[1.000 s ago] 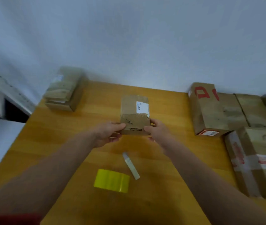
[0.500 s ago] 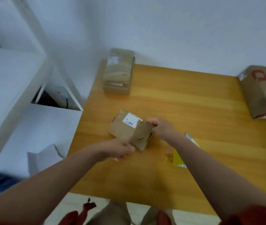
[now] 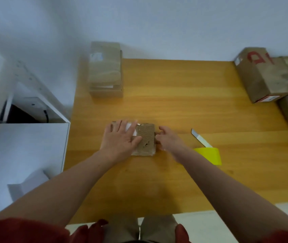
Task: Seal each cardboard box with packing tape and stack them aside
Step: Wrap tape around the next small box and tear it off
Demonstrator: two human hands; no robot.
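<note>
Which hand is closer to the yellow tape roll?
Right. The right hand is beside the small box, just left of the tape roll; the left hand lies atop that box, farther away.

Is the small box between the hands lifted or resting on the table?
Resting. The small box lies flat on the table, the left hand spread on its top, the right hand at its right edge.

Small cardboard box (image 3: 146, 140): brown, corrugated face torn bare, white label on top. It lies flat near the middle of the worktop (image 3: 174, 95), under the flat left hand (image 3: 120, 139).
Packing tape (image 3: 209, 155): yellow roll, well right of that box, partly hidden.
Stacked boxes (image 3: 105, 71): brown, at the far left corner.
Larger boxes (image 3: 266, 74): red print, along the right edge.
</note>
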